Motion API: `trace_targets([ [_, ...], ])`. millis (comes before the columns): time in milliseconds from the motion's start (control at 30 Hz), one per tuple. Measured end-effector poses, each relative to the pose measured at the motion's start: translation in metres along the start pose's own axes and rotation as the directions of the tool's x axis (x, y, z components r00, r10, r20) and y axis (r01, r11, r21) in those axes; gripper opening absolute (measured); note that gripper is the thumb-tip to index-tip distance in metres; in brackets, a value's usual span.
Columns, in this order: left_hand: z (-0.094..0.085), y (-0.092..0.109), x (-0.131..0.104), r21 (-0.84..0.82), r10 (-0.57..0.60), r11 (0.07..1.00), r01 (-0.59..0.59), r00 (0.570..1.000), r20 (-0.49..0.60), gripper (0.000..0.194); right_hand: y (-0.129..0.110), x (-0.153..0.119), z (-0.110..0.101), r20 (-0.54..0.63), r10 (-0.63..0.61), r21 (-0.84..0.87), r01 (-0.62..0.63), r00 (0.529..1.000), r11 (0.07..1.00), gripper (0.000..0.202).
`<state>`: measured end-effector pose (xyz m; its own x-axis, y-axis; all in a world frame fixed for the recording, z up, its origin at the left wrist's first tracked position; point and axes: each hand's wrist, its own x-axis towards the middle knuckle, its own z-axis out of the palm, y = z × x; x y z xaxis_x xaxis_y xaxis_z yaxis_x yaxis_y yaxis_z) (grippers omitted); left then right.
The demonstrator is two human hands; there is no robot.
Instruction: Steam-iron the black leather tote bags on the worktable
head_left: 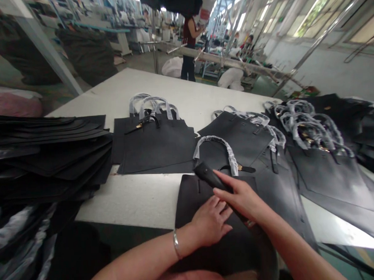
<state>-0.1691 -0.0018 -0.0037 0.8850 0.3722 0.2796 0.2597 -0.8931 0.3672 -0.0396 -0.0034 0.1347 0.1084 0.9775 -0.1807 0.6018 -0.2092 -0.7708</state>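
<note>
My right hand [243, 197] is wrapped round a dark strap-like handle [209, 175], whose flat end points up and left. Beside it my left hand [211, 221], with a silver bracelet at the wrist, rests over a black bag panel [188, 202]; its fingers are apart and reach toward the strap's underside. The panel lies at the table's front edge and has a small slot near its top. Just behind it stands a plastic-wrapped handle [216, 140] in an arch, with a black tab and gold-coloured hardware [240, 168] at its foot.
Black panels with wrapped handles lie on the white table [140, 200], one group [156, 145] left of centre, others [331, 175] at the right. A tall stack of black pieces [51, 162] stands at the left. A person [189, 45] stands beyond the table near metal rails.
</note>
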Motion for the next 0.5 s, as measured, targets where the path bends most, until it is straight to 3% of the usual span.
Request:
trace_targets([
  [100,-0.008,-0.009,0.007,0.017,-0.055,0.998,0.055,0.998,0.000,0.055,0.012,-0.023,-0.044,-0.196,0.106,0.106,-0.086,0.975,0.991,0.067],
  [233,-0.017,-0.038,0.020,0.082,-0.166,0.983,0.167,0.986,-0.020,0.056,0.042,-0.083,-0.088,-0.266,0.335,0.244,-0.273,0.904,0.931,0.073],
  [333,-0.024,-0.054,0.034,0.144,-0.295,0.944,0.298,0.955,-0.042,0.056,0.068,-0.131,-0.088,-0.255,0.489,0.302,-0.412,0.834,0.860,0.075],
  [400,-0.027,-0.049,0.043,0.179,-0.366,0.911,0.373,0.928,-0.068,0.057,0.084,-0.156,-0.076,-0.208,0.575,0.351,-0.488,0.791,0.799,0.079],
  [500,-0.019,-0.023,0.053,0.165,-0.246,0.953,0.254,0.967,-0.069,0.060,0.102,-0.184,-0.055,-0.151,0.641,0.435,-0.532,0.752,0.727,0.087],
])
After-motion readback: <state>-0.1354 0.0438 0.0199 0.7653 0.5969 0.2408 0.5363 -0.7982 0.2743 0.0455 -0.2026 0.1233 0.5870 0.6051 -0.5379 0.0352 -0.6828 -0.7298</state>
